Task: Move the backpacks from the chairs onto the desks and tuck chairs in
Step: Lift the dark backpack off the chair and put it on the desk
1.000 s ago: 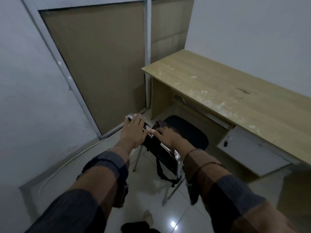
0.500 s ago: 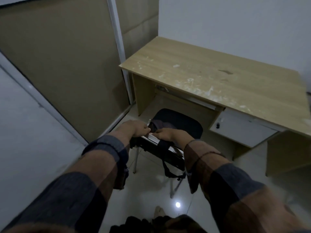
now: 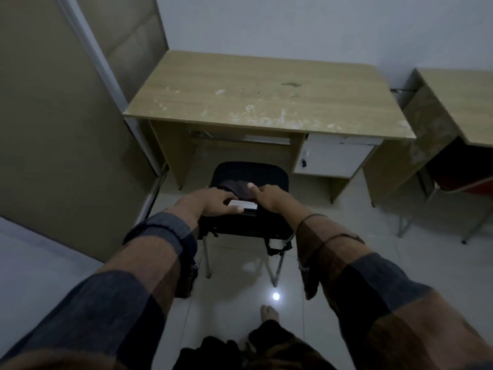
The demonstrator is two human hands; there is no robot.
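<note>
A black chair [image 3: 250, 174] with metal legs stands in front of the wooden desk [image 3: 266, 97], its seat just outside the knee opening. A black backpack [image 3: 248, 225] hangs over the chair's backrest, with straps dangling at the lower right. Some dark fabric [image 3: 234, 186] shows above the backrest, between my hands. My left hand [image 3: 210, 202] curls over the shiny top rail of the backrest. My right hand [image 3: 266, 194] holds the same rail a little to the right, thumb raised. The desk top is bare and scuffed.
A white drawer unit [image 3: 333, 158] sits under the desk's right side. A second desk [image 3: 458, 102] stands at the right with a red chair [image 3: 464, 180] under it. Brown panels in a metal frame [image 3: 53, 129] close off the left. My foot [image 3: 269, 313] is behind the chair.
The chair has swung round and now faces the desk squarely, closer to the knee opening. Both hands have stayed on the backrest, fingers curling from flat over the rail.
</note>
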